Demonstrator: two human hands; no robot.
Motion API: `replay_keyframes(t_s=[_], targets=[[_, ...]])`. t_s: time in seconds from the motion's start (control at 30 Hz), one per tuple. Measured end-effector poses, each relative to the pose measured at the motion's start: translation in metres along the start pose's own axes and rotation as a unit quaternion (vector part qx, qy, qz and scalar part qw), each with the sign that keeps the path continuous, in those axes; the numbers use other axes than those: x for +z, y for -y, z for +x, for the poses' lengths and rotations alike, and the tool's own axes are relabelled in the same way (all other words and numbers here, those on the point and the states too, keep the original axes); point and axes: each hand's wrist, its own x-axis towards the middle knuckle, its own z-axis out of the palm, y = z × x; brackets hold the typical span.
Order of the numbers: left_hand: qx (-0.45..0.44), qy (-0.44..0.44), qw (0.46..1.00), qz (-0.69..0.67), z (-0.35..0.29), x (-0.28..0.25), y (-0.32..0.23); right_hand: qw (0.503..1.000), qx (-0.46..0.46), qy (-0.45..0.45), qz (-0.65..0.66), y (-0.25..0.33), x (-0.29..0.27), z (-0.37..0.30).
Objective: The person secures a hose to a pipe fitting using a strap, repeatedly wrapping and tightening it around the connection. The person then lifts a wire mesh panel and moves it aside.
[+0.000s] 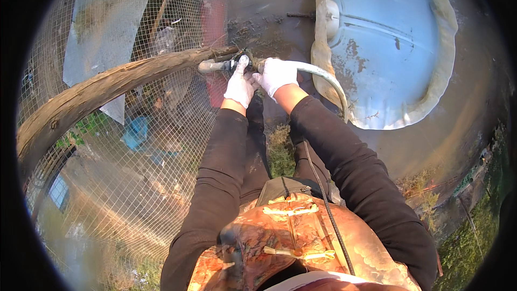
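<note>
Both my hands wear white gloves and meet at a pipe joint in front of me. My left hand point(240, 83) closes around a grey elbow pipe point(212, 66) with a dark fitting point(230, 65), thumb on top. Beside it, my right hand point(277, 77) grips the end of a pale hose point(326, 75), which curves away to the right and down along the blue basin. Where pipe and hose meet is partly hidden by my fingers, so I cannot tell whether they are joined.
A thick wooden pole point(113, 83) crosses the left, against wire mesh fencing point(156, 183). Brown muddy water point(409, 151) surrounds a large light-blue basin point(385, 37) with a pale rim at right. Behind the mesh are a grey sheet point(105, 21) and a red panel point(214, 27).
</note>
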Motion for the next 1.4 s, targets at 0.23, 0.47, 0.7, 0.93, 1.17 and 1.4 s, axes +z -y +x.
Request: replay_keyframes(t_s=[0.23,0.47,0.7,0.93,1.17,1.4], targets=[[0.031,0.092,0.975,-0.202,0.032,0.020,0.019,1.000,0.009,-0.020,-0.004,-0.001,0.017,0.014],[0.027,0.051,0.974,-0.220,0.042,0.026,0.018,0.996,-0.040,-0.012,-0.078,-0.003,0.008,0.020],[0.027,0.085,0.969,-0.232,0.045,0.022,0.019,0.961,-0.113,0.060,-0.244,0.008,-0.017,0.020],[0.027,0.076,0.971,-0.226,0.041,0.025,0.018,0.927,-0.172,0.087,-0.321,0.014,-0.020,0.028],[0.030,0.064,0.980,-0.189,0.033,0.029,0.015,0.889,-0.193,0.175,-0.377,0.020,-0.023,0.040],[0.038,0.076,0.981,-0.177,0.043,0.023,0.019,0.856,-0.228,0.222,-0.409,0.029,-0.036,0.041]])
